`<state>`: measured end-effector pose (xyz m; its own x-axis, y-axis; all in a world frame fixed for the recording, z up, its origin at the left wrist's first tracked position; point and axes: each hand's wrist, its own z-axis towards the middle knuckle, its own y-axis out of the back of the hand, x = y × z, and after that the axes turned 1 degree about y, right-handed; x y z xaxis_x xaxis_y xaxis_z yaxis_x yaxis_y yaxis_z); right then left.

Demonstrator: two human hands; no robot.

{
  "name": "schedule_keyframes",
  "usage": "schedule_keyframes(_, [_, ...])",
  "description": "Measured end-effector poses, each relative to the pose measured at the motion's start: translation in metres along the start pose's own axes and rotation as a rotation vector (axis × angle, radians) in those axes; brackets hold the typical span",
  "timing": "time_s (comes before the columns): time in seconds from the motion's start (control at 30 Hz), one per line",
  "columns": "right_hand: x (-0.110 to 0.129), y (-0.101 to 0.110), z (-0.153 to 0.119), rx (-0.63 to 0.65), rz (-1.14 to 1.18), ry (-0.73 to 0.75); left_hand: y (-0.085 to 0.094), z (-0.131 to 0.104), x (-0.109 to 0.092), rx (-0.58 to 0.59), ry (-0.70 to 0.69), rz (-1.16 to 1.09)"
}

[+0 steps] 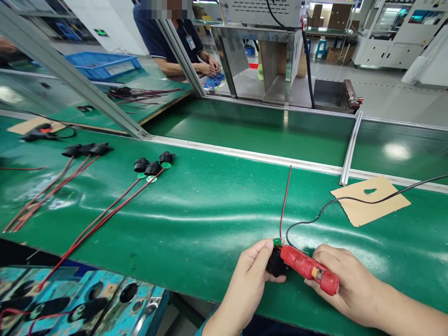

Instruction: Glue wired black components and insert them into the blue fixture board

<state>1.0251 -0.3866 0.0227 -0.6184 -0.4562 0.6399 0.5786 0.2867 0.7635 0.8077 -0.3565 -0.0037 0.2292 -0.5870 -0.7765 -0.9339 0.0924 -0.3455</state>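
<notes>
Toward the lower right, my left hand (pixel 252 269) is closed on a black round plastic part (pixel 276 262) with a small green disc on its top. A thin red wire (pixel 285 200) runs away from that part across the green mat. My right hand (pixel 345 284) is wrapped around a red glue gun (pixel 308 268), its front end pointing left at the black part. The tip lies at or very near the part; contact cannot be made out. A black cord (pixel 317 218) trails from beside the gun to the right edge.
Several black parts with red wires (pixel 152 167) lie on the green table (pixel 210 210) to the left. Cardboard (pixel 371 200) lies at right. A metal frame rail (pixel 224 148) borders the back. A blue fixture (pixel 115 303) stands lower left. Another person (pixel 175 42) works beyond.
</notes>
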Motion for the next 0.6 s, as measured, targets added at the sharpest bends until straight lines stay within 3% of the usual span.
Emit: schedule_keyframes(0.6, [-0.0041,0.0005,-0.0034,-0.018,-0.081,-0.028,-0.0019,0.0018,0.0007,-0.016,0.003,0.025])
